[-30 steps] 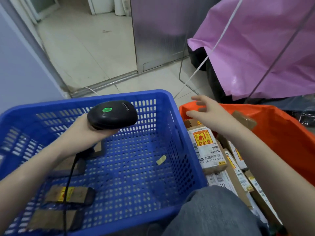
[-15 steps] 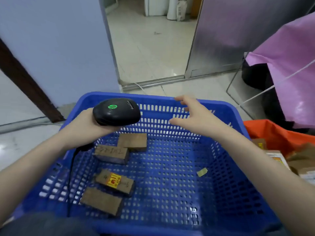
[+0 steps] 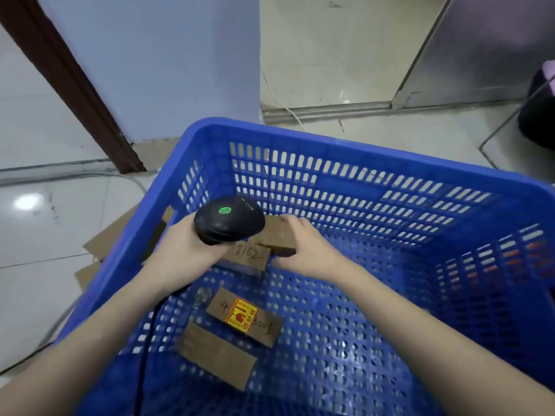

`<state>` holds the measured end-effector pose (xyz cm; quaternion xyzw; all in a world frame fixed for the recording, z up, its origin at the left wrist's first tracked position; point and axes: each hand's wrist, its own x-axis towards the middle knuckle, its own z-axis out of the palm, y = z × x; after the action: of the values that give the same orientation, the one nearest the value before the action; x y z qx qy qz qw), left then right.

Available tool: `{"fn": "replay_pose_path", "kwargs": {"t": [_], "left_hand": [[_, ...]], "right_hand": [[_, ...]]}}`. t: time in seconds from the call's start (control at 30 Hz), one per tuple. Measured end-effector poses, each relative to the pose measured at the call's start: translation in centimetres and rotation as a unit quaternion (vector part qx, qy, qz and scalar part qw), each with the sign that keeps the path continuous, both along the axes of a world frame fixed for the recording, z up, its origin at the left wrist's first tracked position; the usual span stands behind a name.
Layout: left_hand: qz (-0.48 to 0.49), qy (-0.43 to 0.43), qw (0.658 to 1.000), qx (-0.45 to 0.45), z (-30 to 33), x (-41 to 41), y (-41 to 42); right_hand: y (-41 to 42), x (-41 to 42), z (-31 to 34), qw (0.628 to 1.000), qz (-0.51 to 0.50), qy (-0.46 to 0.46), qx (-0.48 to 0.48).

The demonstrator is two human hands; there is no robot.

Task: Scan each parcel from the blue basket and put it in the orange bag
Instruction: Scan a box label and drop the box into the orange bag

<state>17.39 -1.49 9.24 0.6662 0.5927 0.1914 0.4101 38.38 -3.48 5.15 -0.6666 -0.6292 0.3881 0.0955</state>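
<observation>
- While the black scanner is gripped in the left hand above the far left part of the blue basket, its green light is seen facing up and its cord is seen trailing down toward the near edge.
- A brown parcel at the far left of the basket floor is grasped by the right hand, with fingers laid over its top and the thumb curled at its near side.
- A second parcel marked with handwritten digits is found touching the held one, partly hidden under the scanner.
- Two more parcels are seen nearer: one with a yellow and red sticker, and a plain one just beside it.
- Open perforated floor is left across the right half of the basket, bounded by the slotted walls on the far and right sides.
- Flattened cardboard is seen on the tiled floor to the left, outside the basket wall.
- A blue wall panel and a dark brown door frame are seen beyond the far left corner.
</observation>
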Motion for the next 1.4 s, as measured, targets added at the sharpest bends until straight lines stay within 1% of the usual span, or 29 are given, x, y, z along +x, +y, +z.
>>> {"fn": "replay_pose_path", "kwargs": {"t": [0.1,0.17,0.27,0.37,0.57,0.7,0.8,0.87,0.93,1.0,1.2,1.3,1.4], "left_hand": [[0.033,0.008,0.999,-0.015,-1.8,0.6,0.5],[0.033,0.017,0.999,-0.017,-2.6,0.9,0.6],[0.021,0.053,0.998,-0.02,-3.6,1.1,1.1],[0.022,0.071,0.997,-0.017,-3.6,1.1,1.4],[0.015,0.072,0.997,-0.012,-3.0,1.5,1.7],[0.015,0.073,0.997,-0.011,-3.3,1.4,1.9],[0.026,0.076,0.997,-0.019,-3.6,1.3,1.8],[0.047,0.054,0.997,-0.023,-3.3,1.3,1.7],[0.058,0.039,0.997,-0.016,-2.3,1.6,1.5],[0.047,0.036,0.998,0.0,-0.9,1.8,1.4],[0.006,-0.012,0.999,0.03,5.8,3.1,0.8],[-0.02,-0.036,0.998,0.049,9.9,4.2,-0.2],[-0.02,-0.045,0.997,0.056,13.8,5.1,-1.7]], "right_hand": [[1.2,-1.1,-3.8,1.0,0.013,-0.014,-0.021],[1.8,-1.7,-5.8,0.999,0.023,-0.025,-0.029],[2.5,-2.4,-8.6,0.998,0.036,-0.031,-0.034],[2.9,-2.9,-10.7,0.998,0.041,-0.036,-0.039],[3.1,-3.6,-13.4,0.997,0.039,-0.06,-0.037],[3.0,-3.7,-13.1,0.997,0.032,-0.073,0.001],[3.0,-2.8,-11.3,0.998,0.017,-0.052,0.022],[2.8,-1.8,-9.3,0.998,0.02,-0.042,0.043],[2.5,-0.5,-6.9,0.997,0.031,-0.046,0.059],[1.8,1.0,-4.1,0.996,0.038,-0.041,0.064],[-1.5,4.9,5.0,0.996,-0.002,-0.011,0.085],[-3.4,6.5,9.3,0.994,-0.05,0.015,0.091],[-5.4,7.6,13.7,0.987,-0.109,0.062,0.105]]}}
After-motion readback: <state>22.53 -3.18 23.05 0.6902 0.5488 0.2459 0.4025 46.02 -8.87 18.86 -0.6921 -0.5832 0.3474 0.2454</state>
